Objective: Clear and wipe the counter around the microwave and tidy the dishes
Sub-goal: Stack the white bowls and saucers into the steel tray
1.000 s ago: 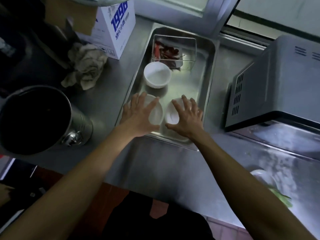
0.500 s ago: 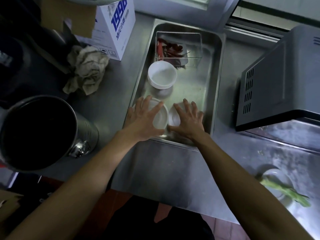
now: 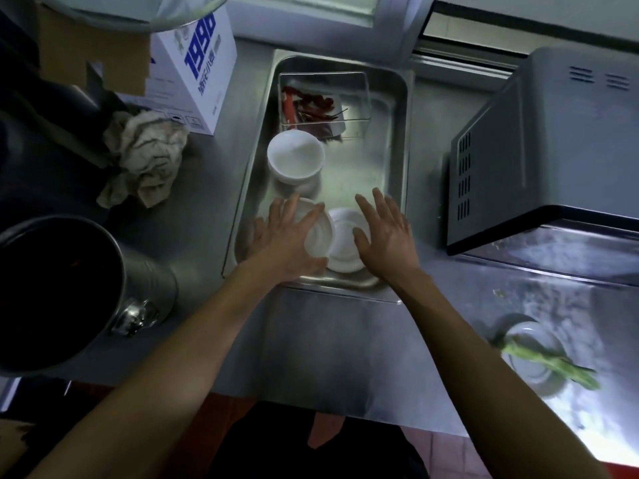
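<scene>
Left hand [image 3: 281, 236]: fingers straight and spread, laid flat across the left white dish [image 3: 320, 236]; nothing is gripped. Right hand [image 3: 385, 233]: fingers likewise straight and released, resting on the right side of the right white dish [image 3: 344, 242]. The two dishes lie side by side, apparently touching, at the near end of the steel tray [image 3: 397, 160]. The left dish's rim seems to overlap the right one, though blur prevents certainty.

Further up the tray stands a stack of white bowls [image 3: 295, 160], and at the far end a clear container [image 3: 325, 102] holding dried red chillies. The tray sits on the bench [image 3: 345, 357] between the crumpled rag [image 3: 145, 157] near the left rear and the microwave [image 3: 546, 157] at the right. A large steel pot [image 3: 69, 292] stands at the left front edge; a small dish with green vegetable scraps [image 3: 539, 357] lies towards the right front edge, with residue on the bench surface nearby.

Assessment: the step in hand is tidying the dishes, namely gathering the two in the tray. The next move probably calls for curling the fingers under one rim and nesting it on the other, or onto the bowl stack. Wiping is not yet begun; the rag is untouched.
</scene>
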